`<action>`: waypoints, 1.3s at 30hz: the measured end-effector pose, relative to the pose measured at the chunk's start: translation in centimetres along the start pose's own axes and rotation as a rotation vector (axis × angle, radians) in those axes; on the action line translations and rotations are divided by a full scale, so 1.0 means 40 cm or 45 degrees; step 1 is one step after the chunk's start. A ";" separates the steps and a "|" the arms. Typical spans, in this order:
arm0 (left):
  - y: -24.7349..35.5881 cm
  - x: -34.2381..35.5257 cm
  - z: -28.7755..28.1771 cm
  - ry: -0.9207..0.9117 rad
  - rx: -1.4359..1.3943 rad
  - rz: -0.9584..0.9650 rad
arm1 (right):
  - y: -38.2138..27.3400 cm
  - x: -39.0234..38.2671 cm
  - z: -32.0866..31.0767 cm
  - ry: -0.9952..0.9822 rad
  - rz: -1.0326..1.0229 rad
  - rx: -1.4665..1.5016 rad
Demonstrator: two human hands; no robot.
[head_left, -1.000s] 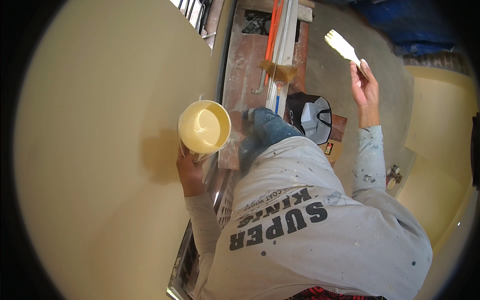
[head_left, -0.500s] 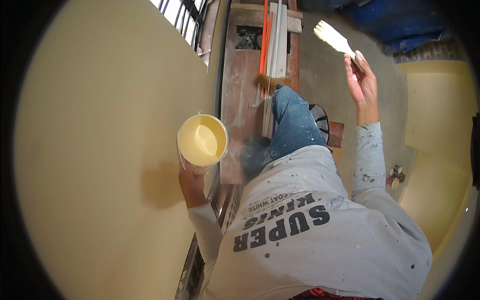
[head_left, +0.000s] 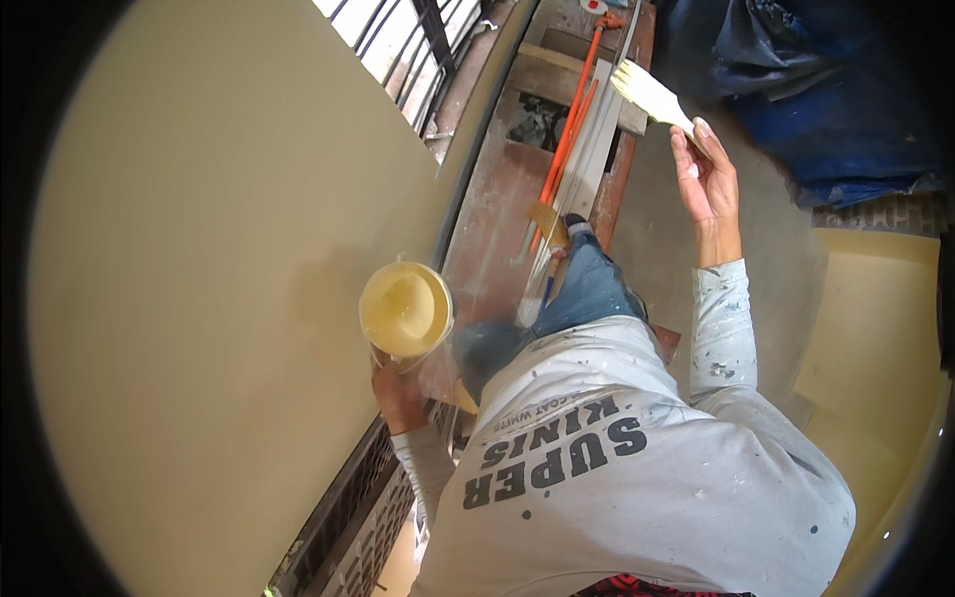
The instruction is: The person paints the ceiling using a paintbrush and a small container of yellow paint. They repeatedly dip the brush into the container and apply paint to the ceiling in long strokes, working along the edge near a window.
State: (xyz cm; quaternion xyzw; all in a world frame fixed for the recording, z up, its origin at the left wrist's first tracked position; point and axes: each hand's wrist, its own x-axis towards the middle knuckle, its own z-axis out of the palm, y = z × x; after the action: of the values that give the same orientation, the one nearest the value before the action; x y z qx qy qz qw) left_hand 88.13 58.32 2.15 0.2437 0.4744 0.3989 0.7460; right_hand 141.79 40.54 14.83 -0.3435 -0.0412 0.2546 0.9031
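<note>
My left hand (head_left: 398, 393) holds a round plastic bucket (head_left: 406, 310) from below, beside the cream wall. Pale yellow paint coats its inside, and a thin wire handle hangs against its lower side. Out to the right, my right hand (head_left: 708, 184) is raised and grips a paintbrush (head_left: 649, 92) by its handle, fingers pinched around it. The wide brush has pale bristles with yellowish tips, pointing up and left. Most of the handle is hidden in my fingers. Both sleeves are grey and spotted with paint.
A barred window (head_left: 408, 50) opens in the wall (head_left: 199, 249). Orange pipes (head_left: 569, 134) and long pale strips lie along a reddish plank platform (head_left: 487, 199) by my feet. Blue sheeting (head_left: 816, 109) covers something at the far right, and a dark lattice (head_left: 348, 507) shows lower left.
My view has turned, so the platform and pipes now slant right. One foot has stepped forward along the platform. Bucket and brush stay in my hands, both slightly lower in the picture.
</note>
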 end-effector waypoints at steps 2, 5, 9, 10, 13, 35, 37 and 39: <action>-0.043 -0.009 0.039 0.011 -0.050 0.031 | -0.005 0.019 -0.038 0.024 0.039 0.017; -0.074 -0.004 0.125 0.028 -0.062 -0.032 | -0.056 0.068 -0.100 0.107 0.057 -0.025; -0.078 0.035 0.258 0.042 0.050 -0.037 | -0.099 0.174 -0.157 0.217 0.086 -0.104; -0.076 0.037 0.288 0.024 0.043 -0.048 | -0.108 0.201 -0.176 0.203 0.105 -0.107; -0.095 0.045 0.369 0.075 -0.040 -0.092 | -0.129 0.279 -0.209 0.167 0.166 -0.123; -0.111 0.091 0.942 0.092 -0.179 0.122 | 0.009 0.416 0.354 -1.678 -0.084 -1.446; -0.087 0.094 0.973 0.082 -0.180 0.133 | 0.073 0.392 0.413 -1.708 0.025 -1.668; -0.073 0.099 0.981 0.041 -0.217 0.137 | 0.134 0.384 0.457 -1.768 0.054 -1.850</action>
State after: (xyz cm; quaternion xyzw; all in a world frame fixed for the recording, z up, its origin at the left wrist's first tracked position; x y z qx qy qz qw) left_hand 125.51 60.54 14.86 0.1979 0.4370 0.4811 0.7338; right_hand 148.24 62.40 23.77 -0.5873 -0.6980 0.3277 0.2459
